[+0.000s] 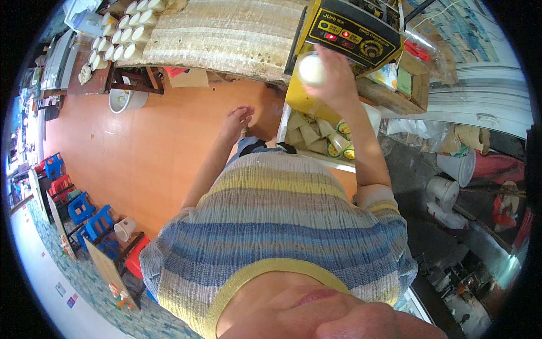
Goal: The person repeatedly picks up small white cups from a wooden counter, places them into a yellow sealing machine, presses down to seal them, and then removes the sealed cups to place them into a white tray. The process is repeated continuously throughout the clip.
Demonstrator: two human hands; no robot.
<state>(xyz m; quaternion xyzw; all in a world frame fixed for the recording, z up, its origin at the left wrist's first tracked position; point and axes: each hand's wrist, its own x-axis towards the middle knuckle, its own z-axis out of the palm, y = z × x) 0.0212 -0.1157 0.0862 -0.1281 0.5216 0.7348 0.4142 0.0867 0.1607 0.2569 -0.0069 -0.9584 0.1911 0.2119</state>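
My right hand [337, 80] grips a cup [312, 70] with white contents around its side. It is just in front of a yellow and black cup sealing machine [353, 36], whose control panel has a dial and lit red lights. My left hand [238, 122] hangs at my left side, fingers loosely bent and holding nothing. Below the machine, a white-rimmed box [279, 127] holds several cups [311, 133], some with yellow-and-green printed lids. How the held cup's base sits relative to the machine is hidden.
A worn wooden tabletop [220, 31] runs left of the machine, with rows of white-filled cups [126, 36] at its far left. A white bucket [127, 99] stands below. A wooden box [398, 91] adjoins the machine. Blue stools [80, 207] are at left, lidded buckets [442, 193] at right.
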